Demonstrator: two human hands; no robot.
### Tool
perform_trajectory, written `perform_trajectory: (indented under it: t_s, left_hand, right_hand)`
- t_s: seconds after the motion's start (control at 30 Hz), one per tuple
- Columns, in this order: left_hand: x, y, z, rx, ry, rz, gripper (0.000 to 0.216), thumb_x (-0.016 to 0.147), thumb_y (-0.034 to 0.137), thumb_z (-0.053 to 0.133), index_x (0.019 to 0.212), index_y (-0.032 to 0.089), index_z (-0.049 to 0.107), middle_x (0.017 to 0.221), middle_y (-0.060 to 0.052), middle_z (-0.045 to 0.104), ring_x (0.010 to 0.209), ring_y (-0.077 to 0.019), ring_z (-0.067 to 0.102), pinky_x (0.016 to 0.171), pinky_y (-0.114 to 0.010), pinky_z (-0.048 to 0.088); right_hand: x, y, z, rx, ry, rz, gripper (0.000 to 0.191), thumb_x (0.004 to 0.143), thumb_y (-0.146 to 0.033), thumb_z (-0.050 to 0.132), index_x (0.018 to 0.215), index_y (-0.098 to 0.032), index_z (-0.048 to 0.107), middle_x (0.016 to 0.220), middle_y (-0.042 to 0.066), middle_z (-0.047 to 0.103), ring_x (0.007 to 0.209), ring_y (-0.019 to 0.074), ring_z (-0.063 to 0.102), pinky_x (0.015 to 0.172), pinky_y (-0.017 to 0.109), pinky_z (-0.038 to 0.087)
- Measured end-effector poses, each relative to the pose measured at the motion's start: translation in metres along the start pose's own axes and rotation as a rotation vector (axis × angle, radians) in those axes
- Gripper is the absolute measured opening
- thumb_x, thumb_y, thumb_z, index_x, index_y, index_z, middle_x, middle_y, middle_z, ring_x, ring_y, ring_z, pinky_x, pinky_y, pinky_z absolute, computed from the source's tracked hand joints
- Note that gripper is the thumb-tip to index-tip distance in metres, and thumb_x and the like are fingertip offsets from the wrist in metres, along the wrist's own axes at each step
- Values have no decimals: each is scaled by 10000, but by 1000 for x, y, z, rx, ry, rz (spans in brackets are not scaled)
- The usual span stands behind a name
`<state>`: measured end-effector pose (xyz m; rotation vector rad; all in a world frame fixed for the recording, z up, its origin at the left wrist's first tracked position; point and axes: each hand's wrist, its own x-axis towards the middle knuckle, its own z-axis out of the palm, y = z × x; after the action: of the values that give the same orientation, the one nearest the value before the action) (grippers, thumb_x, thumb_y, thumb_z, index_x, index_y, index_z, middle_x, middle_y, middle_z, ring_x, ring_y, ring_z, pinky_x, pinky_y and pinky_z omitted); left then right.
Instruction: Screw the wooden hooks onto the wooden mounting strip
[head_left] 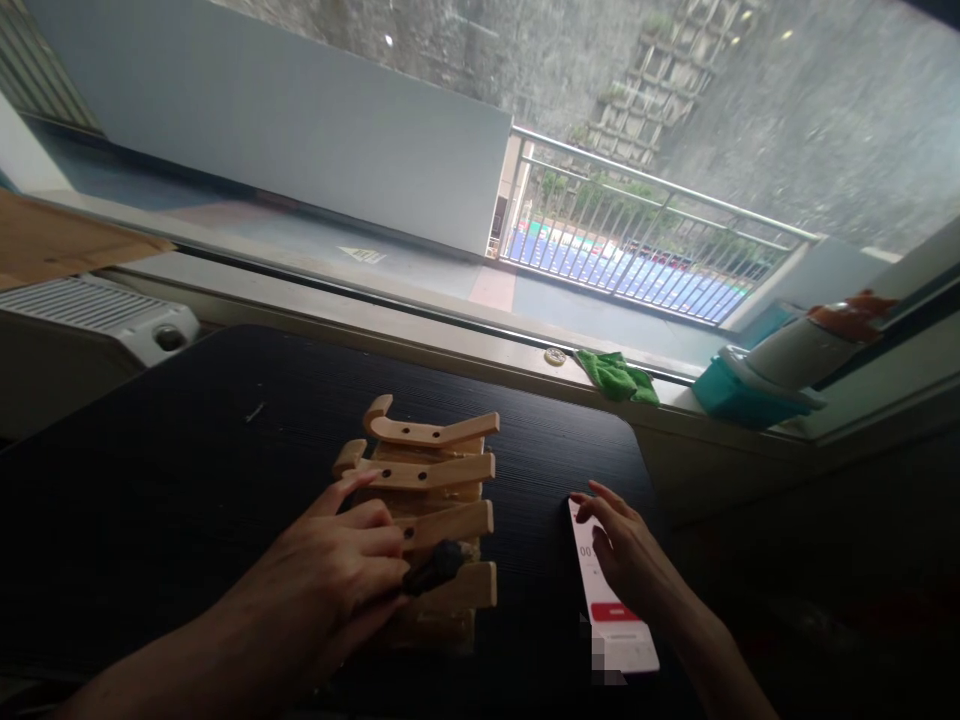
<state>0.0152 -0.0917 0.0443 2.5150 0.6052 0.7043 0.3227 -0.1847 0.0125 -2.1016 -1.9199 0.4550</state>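
Note:
Several light wooden hooks (435, 470) lie side by side on a board on the dark table, each with an upturned left end or dark screw holes where visible. My left hand (345, 560) rests over their left part, its index finger stretched onto the second hook. A black tool handle (437, 568) sticks out from its lower fingers across the lower hooks; its other end is hidden. To the right, a phone (626, 645) with a lit screen and a red button lies on the table. My right hand (622, 540) is over it, fingers apart, fingertips at its upper part.
The black table (187, 450) has a rounded right corner and stands against a window sill. On the sill are a green cloth (619, 376), a small round disc (555, 356) and a teal box (742, 390) with a bottle (810, 340). A white radiator (105, 315) is at left.

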Motion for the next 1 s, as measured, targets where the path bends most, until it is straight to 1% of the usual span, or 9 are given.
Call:
perform_trajectory:
  t_s: [0.1,0.17,0.37,0.5,0.57,0.7,0.8,0.9,1.0]
  left_hand:
    - [0,-3,2,19,9,3,186,836,247,541,693,285,654,726,90,669,757,-143,582,1064,-356,154]
    - [-1,-4,3,46,-7,-2,195,842,244,529,701,286,657,719,85,664,756,-147,577,1054,-357,170]
    - [-4,-7,4,115,-8,43,198,840,223,514,708,274,653,702,86,654,745,-143,567,1052,-359,156]
    - [-4,-9,4,156,-62,69,158,823,206,530,806,282,667,778,81,676,791,-150,575,1051,-360,157]
    - [-5,-10,3,175,-87,50,138,807,203,552,808,280,667,785,87,672,796,-149,579,1056,-361,150]
    - [-5,-9,0,172,-175,-3,149,813,184,555,734,266,651,789,102,662,795,-139,584,1081,-382,102]
    - [-5,-8,-2,133,-193,-6,173,826,174,549,713,260,648,776,97,657,804,-137,582,1090,-401,60]
    - [-5,-9,-1,78,-156,4,176,839,190,544,731,272,657,746,90,651,794,-134,575,1084,-389,75]
    - [-4,-9,1,55,-108,14,178,838,224,552,709,279,661,699,88,638,743,-129,568,1075,-386,100]
  right_hand:
    - [-9,3,3,16,17,-2,293,794,-52,331,933,-206,537,1229,63,596,1338,207,302,1018,435,366]
    - [-19,7,4,33,55,17,273,798,-67,339,899,-207,550,1193,74,613,1325,220,327,992,439,395]
    - [-62,20,15,53,253,52,248,811,-130,360,838,-228,586,1152,71,633,1279,237,401,933,424,446]
    - [-90,22,26,116,316,23,205,816,-159,420,822,-237,609,1109,66,657,1243,243,445,896,394,474]
    - [-97,21,31,133,320,6,192,815,-160,434,801,-236,610,1084,66,670,1230,251,458,903,403,468]
    - [-90,17,38,157,259,3,202,814,-160,415,765,-228,600,1055,70,682,1232,249,457,926,413,458]
    - [-72,21,33,111,283,38,250,804,-132,371,808,-223,604,1164,64,637,1283,233,393,962,444,431]
    - [-55,30,16,36,331,33,264,805,-131,384,896,-233,610,1238,47,595,1318,232,336,972,486,417]
    - [-46,30,-11,-30,382,-60,243,815,-140,423,944,-238,603,1222,54,601,1303,238,356,977,495,411]
